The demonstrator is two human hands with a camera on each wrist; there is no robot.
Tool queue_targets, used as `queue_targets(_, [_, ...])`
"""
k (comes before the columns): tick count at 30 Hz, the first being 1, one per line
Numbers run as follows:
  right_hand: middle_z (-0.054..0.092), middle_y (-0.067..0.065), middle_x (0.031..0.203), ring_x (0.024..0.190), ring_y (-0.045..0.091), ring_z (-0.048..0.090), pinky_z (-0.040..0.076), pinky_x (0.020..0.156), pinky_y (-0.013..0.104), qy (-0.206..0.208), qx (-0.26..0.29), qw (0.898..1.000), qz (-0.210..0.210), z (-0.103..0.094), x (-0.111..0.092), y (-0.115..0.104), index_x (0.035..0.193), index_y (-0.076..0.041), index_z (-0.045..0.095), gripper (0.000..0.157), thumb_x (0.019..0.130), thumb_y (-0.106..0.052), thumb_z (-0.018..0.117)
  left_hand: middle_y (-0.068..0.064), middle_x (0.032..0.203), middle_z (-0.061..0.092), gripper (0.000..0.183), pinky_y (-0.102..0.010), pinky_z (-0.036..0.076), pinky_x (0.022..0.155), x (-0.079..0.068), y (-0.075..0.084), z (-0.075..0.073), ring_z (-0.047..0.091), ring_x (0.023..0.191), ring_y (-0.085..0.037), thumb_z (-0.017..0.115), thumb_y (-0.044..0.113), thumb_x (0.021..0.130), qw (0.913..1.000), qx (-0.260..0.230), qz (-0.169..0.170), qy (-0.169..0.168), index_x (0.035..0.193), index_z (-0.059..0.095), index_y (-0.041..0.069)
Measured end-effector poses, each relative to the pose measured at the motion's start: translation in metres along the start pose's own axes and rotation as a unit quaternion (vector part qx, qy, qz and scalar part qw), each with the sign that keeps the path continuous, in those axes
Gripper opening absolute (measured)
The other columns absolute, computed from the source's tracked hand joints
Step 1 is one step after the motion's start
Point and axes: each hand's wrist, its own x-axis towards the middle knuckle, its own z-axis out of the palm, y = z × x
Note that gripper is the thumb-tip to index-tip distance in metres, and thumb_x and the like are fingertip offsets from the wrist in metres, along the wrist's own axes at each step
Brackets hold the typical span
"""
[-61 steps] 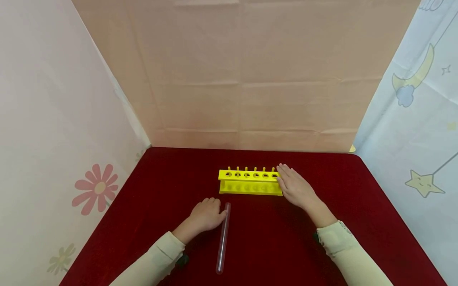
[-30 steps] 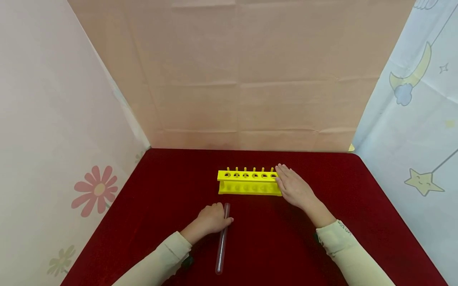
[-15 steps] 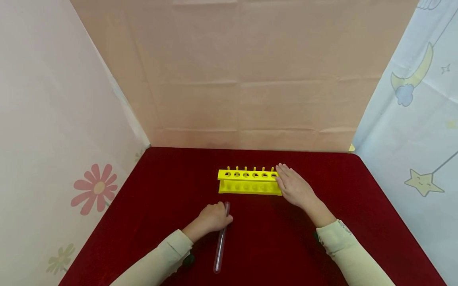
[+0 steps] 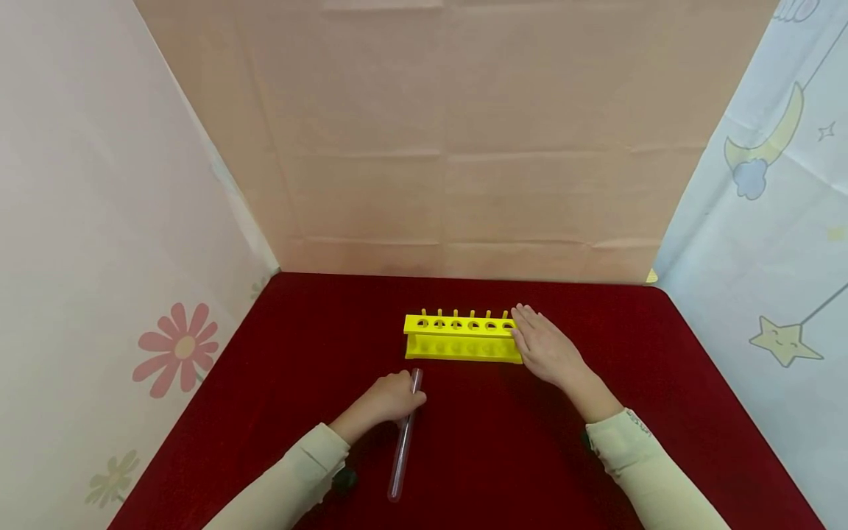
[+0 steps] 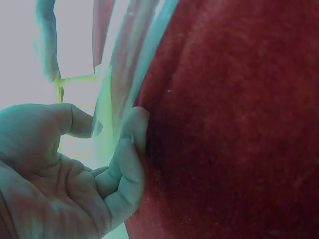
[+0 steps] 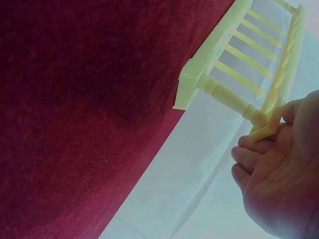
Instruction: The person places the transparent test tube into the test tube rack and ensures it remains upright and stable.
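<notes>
Beige creased sheeting point(image 4: 430, 162) formed the back wall, with white printed sheets point(image 4: 79, 184) at both sides; dark red cloth point(image 4: 503, 456) covered the work surface. Status, completed: my left hand point(image 4: 391, 397) had secured the long, clear, slender test tube point(image 4: 401, 456), pinching it between thumb and curled fingers near its far end. My right hand point(image 4: 548, 350) gripped the right end of the bright yellow, plastic-looking rack point(image 4: 457, 349), fingers close together and thumb opposed at the top plate point(image 4: 464, 330). Status, not completed: the tube was outside the rack, in front of its left portion and apart from it, inclined with its far end toward the rack. I could not tell whether its near end touched the cloth. Containers: the rack stood upright; its top plate had six round holes, and no tube stood in any. Short yellow pegs point(image 4: 456, 313) rose behind them. I could make out no contents in the tube.
</notes>
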Motion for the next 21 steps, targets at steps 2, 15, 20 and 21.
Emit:
queue_targets(2, [0.037, 0.026, 0.157, 0.149, 0.039, 0.031, 0.024, 0.121, 0.052, -0.001, -0.002, 1.0, 0.0, 0.0, 0.0, 0.0, 0.151, 0.009, 0.036, 0.053, 0.109, -0.023, 0.039, -0.006, 0.061, 0.058, 0.02, -0.026, 0.05, 0.045, 0.0, 0.0, -0.002, 0.06, 0.048, -0.015, 0.06, 0.019, 0.097, 0.9999, -0.01, 0.002, -0.003, 0.086, 0.053, 0.004])
queue_targets(15, [0.035, 0.026, 0.158, 0.149, 0.04, 0.03, 0.024, 0.121, 0.053, -0.002, -0.004, 1.0, -0.004, 0.0, 0.0, 0.001, 0.151, 0.009, 0.035, 0.053, 0.109, -0.023, 0.039, -0.005, 0.058, 0.063, 0.025, -0.034, 0.056, 0.05, -0.001, 0.009, -0.015, 0.062, 0.047, -0.013, 0.055, 0.015, 0.1, 0.9986, -0.047, 0.017, -0.017, 0.077, 0.056, 0.006])
queue_targets(20, [0.035, 0.026, 0.158, 0.149, 0.04, 0.03, 0.024, 0.121, 0.053, 0.004, 0.002, 1.0, -0.008, 0.001, 0.0, 0.003, 0.151, 0.01, 0.035, 0.053, 0.11, -0.023, 0.037, -0.005, 0.063, 0.063, 0.019, -0.033, 0.057, 0.051, -0.001, 0.012, -0.02, 0.063, 0.05, -0.014, 0.055, 0.016, 0.101, 0.9987, -0.044, 0.021, -0.013, 0.085, 0.056, 0.006])
queue_targets(21, [0.035, 0.026, 0.158, 0.149, 0.04, 0.03, 0.024, 0.121, 0.052, 0.005, 0.003, 1.0, -0.009, 0.001, 0.0, 0.003, 0.151, 0.01, 0.035, 0.053, 0.11, -0.023, 0.037, -0.005, 0.064, 0.063, 0.018, -0.034, 0.057, 0.051, -0.002, 0.013, -0.021, 0.063, 0.05, -0.014, 0.055, 0.016, 0.101, 0.9987, -0.045, 0.021, -0.013, 0.086, 0.056, 0.006])
